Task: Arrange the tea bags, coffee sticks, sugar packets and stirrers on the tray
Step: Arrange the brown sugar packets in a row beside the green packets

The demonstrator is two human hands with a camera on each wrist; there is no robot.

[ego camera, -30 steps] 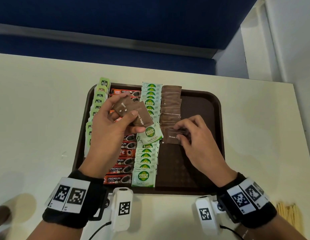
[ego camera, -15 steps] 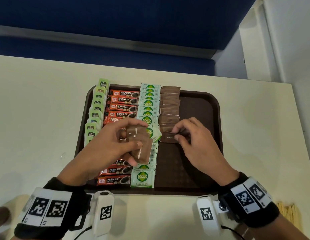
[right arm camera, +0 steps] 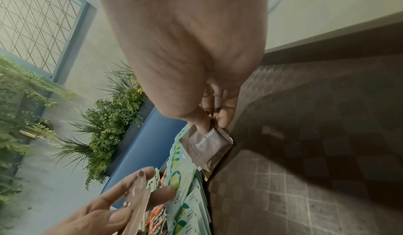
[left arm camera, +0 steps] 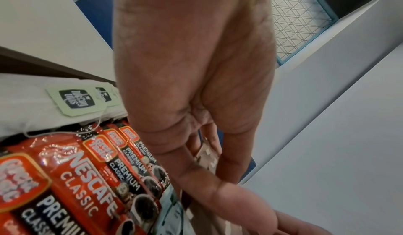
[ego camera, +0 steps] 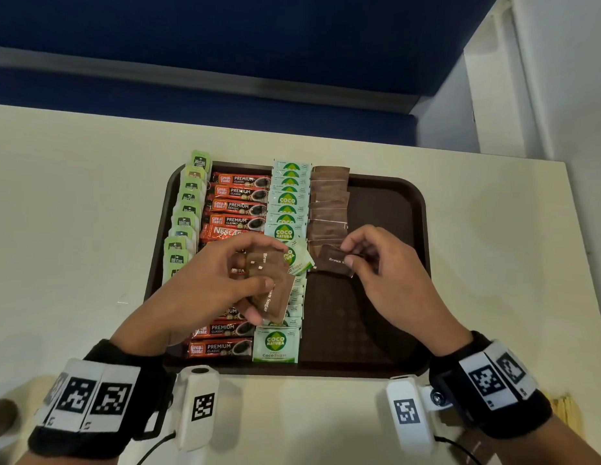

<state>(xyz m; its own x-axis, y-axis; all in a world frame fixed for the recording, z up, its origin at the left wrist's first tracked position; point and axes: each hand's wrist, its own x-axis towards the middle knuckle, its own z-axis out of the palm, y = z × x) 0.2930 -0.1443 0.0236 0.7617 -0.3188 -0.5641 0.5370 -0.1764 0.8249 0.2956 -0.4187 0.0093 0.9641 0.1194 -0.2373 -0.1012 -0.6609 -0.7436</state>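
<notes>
A dark brown tray (ego camera: 389, 196) holds four columns: green-tagged tea bags (ego camera: 183, 221), red coffee sticks (ego camera: 238, 206), pale green Coco sugar packets (ego camera: 287, 199) and brown sugar packets (ego camera: 327, 203). My left hand (ego camera: 225, 280) hovers over the coffee and Coco columns and grips a small stack of brown sugar packets (ego camera: 270, 286); the stack shows edge-on in the right wrist view (right arm camera: 136, 202). My right hand (ego camera: 376, 263) pinches one brown sugar packet (ego camera: 334, 261) at the near end of the brown column, thumb on top (right arm camera: 207, 145). One Coco packet (ego camera: 297, 260) lies askew between the hands.
The tray's right third and near right corner (ego camera: 356, 323) are bare. Wooden stirrers (ego camera: 566, 409) lie on the cream table at the lower right edge, partly behind my right wrist. A blue bench runs behind the table, a white wall on the right.
My left hand has come down and toward me with its stack of brown packets, uncovering the far coffee sticks. My right hand has stayed at the brown column's near end with its packet.
</notes>
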